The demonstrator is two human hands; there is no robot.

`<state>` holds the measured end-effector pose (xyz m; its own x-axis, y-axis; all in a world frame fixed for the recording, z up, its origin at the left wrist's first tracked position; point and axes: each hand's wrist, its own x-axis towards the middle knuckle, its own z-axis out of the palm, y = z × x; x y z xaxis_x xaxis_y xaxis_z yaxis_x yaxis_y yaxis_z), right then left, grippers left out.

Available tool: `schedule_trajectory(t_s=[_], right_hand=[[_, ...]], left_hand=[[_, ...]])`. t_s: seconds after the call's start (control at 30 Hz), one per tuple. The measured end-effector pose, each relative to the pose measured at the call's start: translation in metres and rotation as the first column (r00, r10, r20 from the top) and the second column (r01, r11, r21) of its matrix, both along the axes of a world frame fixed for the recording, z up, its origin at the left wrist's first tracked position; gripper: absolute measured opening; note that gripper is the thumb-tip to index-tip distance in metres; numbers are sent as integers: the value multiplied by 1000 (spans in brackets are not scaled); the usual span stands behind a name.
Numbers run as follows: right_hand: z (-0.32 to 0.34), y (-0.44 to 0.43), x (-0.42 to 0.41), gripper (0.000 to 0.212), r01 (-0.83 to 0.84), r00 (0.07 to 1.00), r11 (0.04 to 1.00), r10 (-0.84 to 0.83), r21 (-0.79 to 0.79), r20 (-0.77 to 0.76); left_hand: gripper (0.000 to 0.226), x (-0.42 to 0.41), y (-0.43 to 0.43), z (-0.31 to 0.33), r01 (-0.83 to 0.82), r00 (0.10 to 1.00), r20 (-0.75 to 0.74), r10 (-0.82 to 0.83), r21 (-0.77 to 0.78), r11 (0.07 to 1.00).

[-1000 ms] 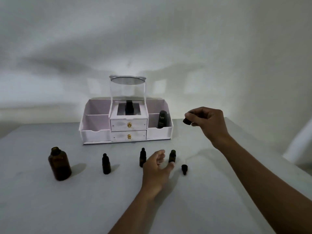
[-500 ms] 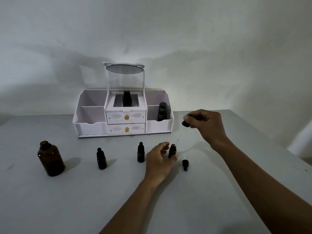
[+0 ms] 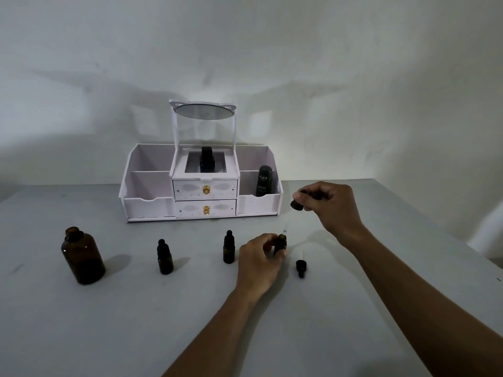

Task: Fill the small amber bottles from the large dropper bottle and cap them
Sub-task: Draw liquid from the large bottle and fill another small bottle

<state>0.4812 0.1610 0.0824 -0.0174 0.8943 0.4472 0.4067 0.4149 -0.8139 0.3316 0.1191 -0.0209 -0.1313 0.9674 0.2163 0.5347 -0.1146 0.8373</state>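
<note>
An uncapped small amber bottle [image 3: 280, 244] is pinched upright on the tabletop [image 3: 353, 308] by the left hand [image 3: 258, 265], presumably steadied for filling. The large bottle's dropper [image 3: 296, 205] is pinched above by the right hand [image 3: 326, 204]. Counted: three small bottles, two capped; one large bottle [image 3: 81, 257], open; one loose cap [image 3: 301, 267].

The left hand [image 3: 258, 263] rests low, palm down, with the fingers [image 3: 272, 242] curled and closed in a grip. The right hand [image 3: 330, 205] is raised higher, its thumb and fingertips [image 3: 300, 197] pinched together, pointing down-left. Both forearms are bare and stretched forward.
</note>
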Motion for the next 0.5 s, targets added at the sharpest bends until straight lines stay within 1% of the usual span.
schedule_trajectory(t_s=[0.23,0.5], right_hand=[[2,-1,-1,7,-31,999,999,31,19,33],[0,0,1,9,-34,998,998,31,51,58]], left_hand=[[41,1,-1,1,-11,1000,10,11,-5,1000],[43,1,-1,2,-13,1000,-15,13,-12,1000]])
